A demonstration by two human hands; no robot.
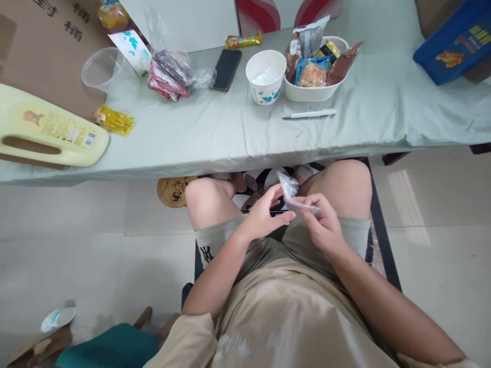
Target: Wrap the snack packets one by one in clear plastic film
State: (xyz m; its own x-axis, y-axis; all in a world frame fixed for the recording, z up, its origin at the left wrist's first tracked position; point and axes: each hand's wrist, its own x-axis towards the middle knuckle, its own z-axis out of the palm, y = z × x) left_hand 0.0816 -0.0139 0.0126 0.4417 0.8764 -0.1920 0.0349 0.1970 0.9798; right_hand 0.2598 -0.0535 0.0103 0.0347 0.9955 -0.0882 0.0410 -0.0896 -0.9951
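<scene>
Above my lap, my right hand (pixel 324 222) pinches a small piece of crinkled clear plastic wrap (pixel 290 187) between thumb and fingers. My left hand (pixel 266 214) is beside it, thumb and fingers apart, its fingertips close to the plastic; whether they touch it I cannot tell. On the table in front stand a white paper cup (pixel 258 94) with blue leaves and a white oval tub (pixel 310 94) full of packaged snacks. A white pen-like tool (pixel 309 114) lies before them.
A green cloth covers the table (pixel 184 138). On it lie a phone (pixel 227 69), wrapped packets (pixel 169 76), a yellow snack bar (pixel 243 40), a clear cup (pixel 109 74) and yellow sachets (pixel 115 120). A large pale-yellow bottle (pixel 49 128) rests left; a blue box (pixel 454 43) is right.
</scene>
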